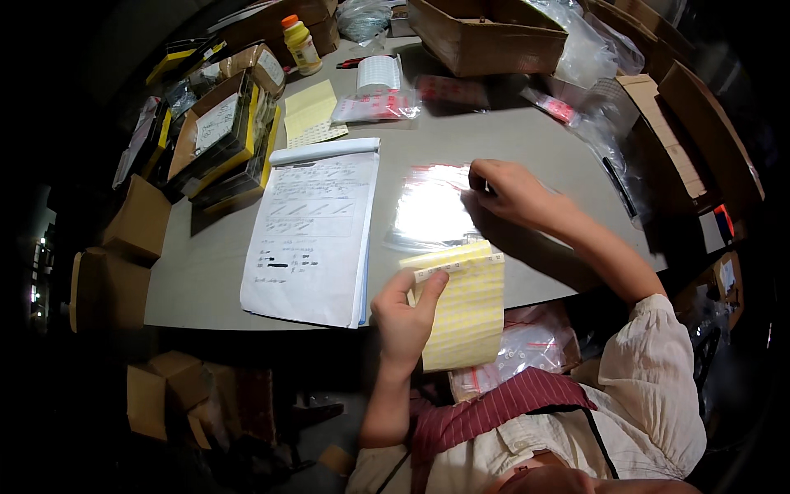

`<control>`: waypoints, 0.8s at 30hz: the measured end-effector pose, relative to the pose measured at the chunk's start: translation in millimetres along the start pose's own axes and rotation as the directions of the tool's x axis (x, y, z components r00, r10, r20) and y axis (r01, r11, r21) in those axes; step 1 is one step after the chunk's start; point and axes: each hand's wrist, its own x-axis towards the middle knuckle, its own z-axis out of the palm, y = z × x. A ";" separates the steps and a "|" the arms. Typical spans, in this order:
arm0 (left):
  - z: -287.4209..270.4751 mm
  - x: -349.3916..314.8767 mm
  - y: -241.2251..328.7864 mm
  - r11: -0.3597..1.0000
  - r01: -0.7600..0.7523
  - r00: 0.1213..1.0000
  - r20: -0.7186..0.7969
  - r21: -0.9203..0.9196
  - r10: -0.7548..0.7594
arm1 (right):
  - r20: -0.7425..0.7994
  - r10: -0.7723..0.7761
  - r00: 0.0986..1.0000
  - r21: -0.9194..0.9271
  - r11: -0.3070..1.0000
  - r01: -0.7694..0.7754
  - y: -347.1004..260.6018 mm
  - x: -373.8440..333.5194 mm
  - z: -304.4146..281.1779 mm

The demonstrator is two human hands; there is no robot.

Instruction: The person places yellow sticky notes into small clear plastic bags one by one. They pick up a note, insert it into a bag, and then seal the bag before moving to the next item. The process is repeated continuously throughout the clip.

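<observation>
My left hand [406, 317] pinches the upper left corner of a yellow sheet of small stickers [466, 309], held upright over the table's near edge. My right hand [512, 191] rests with its fingertips pressed on the right edge of a clear plastic bag [428, 207] lying flat on the grey table [206, 272]. The bag shines under the light and has a red strip along its top. A white paper pad [317, 235] with handwritten notes lies just left of the bag.
Another yellow sticker sheet [309, 109], a white label roll [378, 74] and bags with red parts [374, 105] lie farther back. Cardboard boxes [485, 37] ring the table, with an orange-capped bottle [300, 45] at the back left. More clear bags [527, 350] sit in my lap.
</observation>
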 end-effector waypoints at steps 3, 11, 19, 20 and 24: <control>-4.4 -0.9 -3.8 0.997 -0.003 1.000 0.010 0.081 0.002 | -0.097 -0.097 0.991 -0.317 0.946 0.061 8.3 -10.9 15.3; -3.7 -3.0 -8.4 0.999 0.003 1.000 0.019 0.035 -0.003 | 0.019 0.456 0.890 -0.180 0.877 -0.445 61.7 -62.3 -61.9; -3.2 -0.7 -5.3 0.998 0.050 0.997 0.059 -0.025 -0.049 | 0.018 0.081 0.997 0.103 0.991 -0.082 63.1 -71.0 -68.8; -2.5 -0.4 -4.0 0.998 0.051 0.997 0.063 -0.040 -0.048 | 0.074 0.085 0.994 0.196 0.976 -0.098 61.1 -68.9 -64.6; -0.7 -1.1 6.7 0.991 0.058 0.997 0.065 -0.121 -0.050 | 0.193 0.026 0.981 0.335 0.938 -0.091 56.9 -61.2 -52.6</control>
